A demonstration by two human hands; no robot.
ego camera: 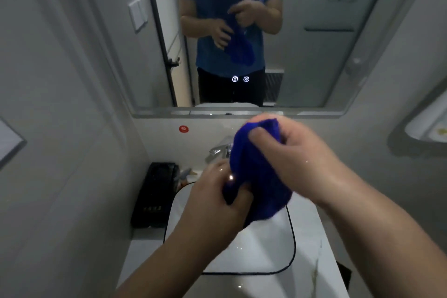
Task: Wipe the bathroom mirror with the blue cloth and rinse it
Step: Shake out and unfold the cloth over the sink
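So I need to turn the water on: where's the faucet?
Head view, centre: the chrome faucet sits behind the sink, partly hidden by the blue cloth.

Small bathroom — mirror [314,31] w/ sink [266,249], tap [217,151] below.

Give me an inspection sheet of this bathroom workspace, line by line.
Surface: white rectangular washbasin with a dark rim set in a pale counter; wet glints in the bowl.
Job's things: bunched deep-blue cloth held above the basin; wall mirror above, reflecting the person and cloth.
Clutter: black ribbed tray on the counter left of the basin; small items behind it, too blurred to name.
Grippers: left hand grips the cloth's lower end; right hand grips its upper end; both look wet.
Cables: nothing seen.
Surroundings: chrome tap behind the cloth, no water stream visible; round red sticker below the mirror; white wall switch on the left.
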